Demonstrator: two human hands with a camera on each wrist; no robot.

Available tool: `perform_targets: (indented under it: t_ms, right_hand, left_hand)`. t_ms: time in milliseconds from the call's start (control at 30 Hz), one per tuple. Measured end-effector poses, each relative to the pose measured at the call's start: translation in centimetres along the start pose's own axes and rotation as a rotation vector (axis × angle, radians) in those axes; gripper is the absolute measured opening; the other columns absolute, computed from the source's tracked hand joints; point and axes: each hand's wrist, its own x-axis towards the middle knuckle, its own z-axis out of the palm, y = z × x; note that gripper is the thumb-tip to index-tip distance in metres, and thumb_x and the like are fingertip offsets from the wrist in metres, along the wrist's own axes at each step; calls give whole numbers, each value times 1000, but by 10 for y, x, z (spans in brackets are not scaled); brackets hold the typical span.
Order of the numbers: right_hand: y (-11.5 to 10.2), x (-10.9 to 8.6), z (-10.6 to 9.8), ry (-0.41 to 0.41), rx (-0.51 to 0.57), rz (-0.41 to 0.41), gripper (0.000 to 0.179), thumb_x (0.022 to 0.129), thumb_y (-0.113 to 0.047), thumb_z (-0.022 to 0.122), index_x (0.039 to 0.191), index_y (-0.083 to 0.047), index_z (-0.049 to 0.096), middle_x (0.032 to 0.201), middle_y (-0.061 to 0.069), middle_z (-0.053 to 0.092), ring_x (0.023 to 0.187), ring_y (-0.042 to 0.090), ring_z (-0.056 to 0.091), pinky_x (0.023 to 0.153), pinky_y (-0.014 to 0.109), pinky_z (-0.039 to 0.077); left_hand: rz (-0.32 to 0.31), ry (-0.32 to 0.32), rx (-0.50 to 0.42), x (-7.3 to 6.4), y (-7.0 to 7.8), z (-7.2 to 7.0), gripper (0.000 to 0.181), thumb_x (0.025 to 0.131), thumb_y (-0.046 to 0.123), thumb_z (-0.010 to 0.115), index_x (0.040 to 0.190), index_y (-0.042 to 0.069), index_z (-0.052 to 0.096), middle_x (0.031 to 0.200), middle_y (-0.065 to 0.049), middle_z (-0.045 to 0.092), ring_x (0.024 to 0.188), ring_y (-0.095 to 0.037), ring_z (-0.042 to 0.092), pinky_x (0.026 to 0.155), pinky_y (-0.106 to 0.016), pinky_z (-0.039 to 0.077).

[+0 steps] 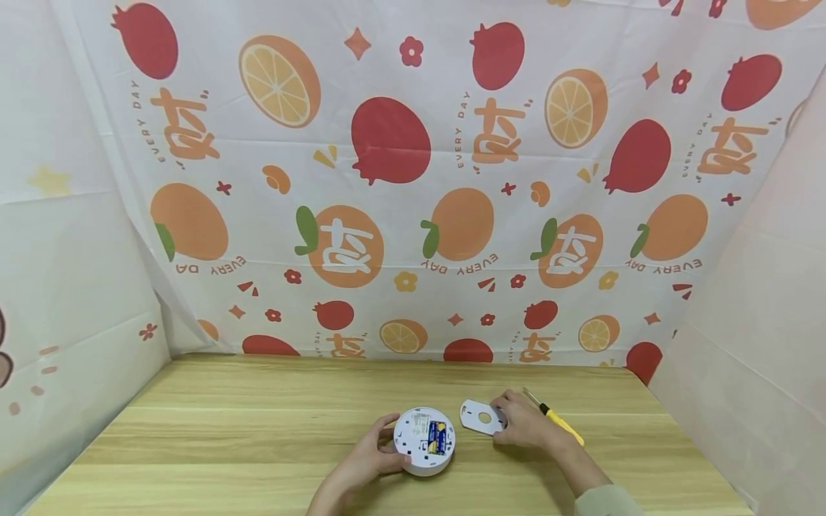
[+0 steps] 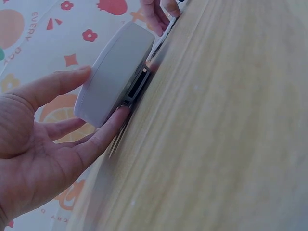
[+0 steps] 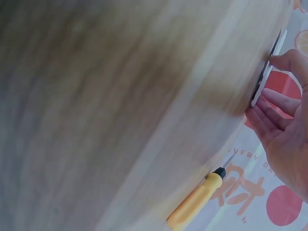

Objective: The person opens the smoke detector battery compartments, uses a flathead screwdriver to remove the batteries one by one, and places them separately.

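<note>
A round white device (image 1: 422,438) lies on the wooden table (image 1: 258,430) with its open underside up, a blue and yellow battery (image 1: 437,437) showing in it. My left hand (image 1: 399,443) holds its left rim between thumb and fingers; in the left wrist view the left hand (image 2: 106,91) brackets the device (image 2: 118,67), thumb on one side and fingers (image 2: 103,134) on the other. My right hand (image 1: 510,423) pinches a flat white cover plate (image 1: 476,417) just right of the device. In the right wrist view the plate (image 3: 262,82) shows edge-on between thumb and fingers (image 3: 276,103).
A yellow-handled screwdriver (image 1: 560,423) lies on the table just behind my right hand, also in the right wrist view as the screwdriver (image 3: 197,202). Fruit-printed cloth (image 1: 413,179) walls in the back and both sides of the table.
</note>
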Motion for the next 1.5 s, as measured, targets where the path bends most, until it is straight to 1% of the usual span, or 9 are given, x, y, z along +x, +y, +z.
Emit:
perform_targets:
  t_ms: [200, 300, 400, 567, 667, 767, 1167, 1333, 1500]
  right_hand:
    - [-2, -4, -6, 7, 89, 22, 47, 77, -21, 70, 113, 6, 57, 108, 10, 51, 93, 22, 47, 80, 38, 46]
    - [-2, -7, -13, 66, 104, 59, 43, 78, -16, 69, 113, 8, 57, 109, 16, 52, 98, 29, 50, 85, 46, 45]
    - [-1, -12, -20, 130, 64, 125, 39, 79, -13, 68, 111, 6, 59, 108, 18, 54, 101, 34, 51, 87, 49, 45]
    - [7, -26, -34, 151, -30, 272, 41, 77, -13, 66, 112, 6, 58, 103, 19, 54, 92, 34, 53, 72, 50, 50]
    - [13, -35, -41, 115, -95, 338, 42, 74, -12, 66, 110, 9, 57, 96, 19, 54, 83, 32, 54, 63, 47, 50]
    - [19, -42, -45, 68, -125, 389, 41, 74, -10, 66, 108, 10, 56, 91, 17, 53, 79, 28, 53, 62, 45, 49]
    - [32, -54, -40, 50, -148, 473, 16, 68, -2, 65, 75, -1, 51, 68, 8, 45, 60, 22, 44, 50, 36, 42]
    - [34, -56, -36, 55, -154, 472, 14, 69, 3, 62, 71, -3, 49, 64, 8, 45, 57, 22, 43, 47, 36, 42]
    - [36, -56, -34, 72, -137, 473, 14, 69, 6, 60, 70, -2, 49, 64, 8, 46, 57, 22, 44, 47, 37, 42]
  left_hand:
    - [-4, 5, 17, -1, 0, 0, 77, 74, -4, 67, 136, -14, 22, 124, -39, 34, 102, -37, 48, 84, -41, 49]
    - [-12, 1, -30, -1, -1, 0, 73, 76, -5, 63, 135, -15, 21, 126, -41, 31, 106, -41, 47, 85, -45, 49]
    - [-26, 0, -99, 0, -1, 1, 68, 81, -6, 55, 135, -17, 15, 126, -43, 27, 101, -37, 51, 81, -43, 51]
    - [-42, 23, -147, 0, 1, 3, 62, 90, 4, 46, 134, -18, 8, 128, -45, 21, 98, -35, 54, 78, -44, 52]
    - [-45, 37, -149, 1, 2, 4, 64, 90, 5, 48, 134, -19, 8, 128, -46, 20, 97, -38, 54, 78, -44, 52]
    - [-48, 44, -150, 2, 2, 5, 66, 88, 3, 51, 134, -19, 8, 128, -45, 22, 97, -37, 55, 78, -43, 53]
    - [-42, 61, -152, 5, -3, 8, 58, 87, -1, 52, 130, -20, 18, 122, -41, 33, 93, -30, 56, 76, -42, 53]
    - [-43, 84, -122, 6, -4, 9, 50, 86, -3, 51, 126, -21, 27, 116, -35, 43, 90, -28, 57, 75, -41, 54]
    - [-32, 106, -111, 7, -5, 9, 47, 86, -4, 49, 124, -22, 28, 114, -36, 44, 89, -29, 57, 74, -41, 54]
